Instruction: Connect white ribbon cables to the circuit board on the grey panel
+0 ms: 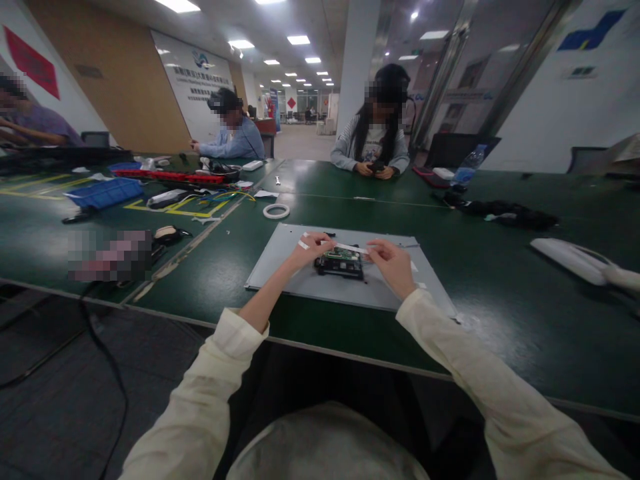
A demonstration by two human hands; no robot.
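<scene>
A short strip of white tape is stretched level between my two hands. My left hand pinches its left end, and a small white piece is stuck on the back of that hand. At the right end, the thumb and fingers of my right hand are closed on the strip. Just under the tape is a black device with a green circuit board exposed on top. It lies on a flat light-grey panel. Small white pieces are near the panel's right side.
Beyond the panel lies a white tape roll. A wrench, a blue bin, cables and a red strip are to the left. Across the green table sits a person; a bottle stands nearby.
</scene>
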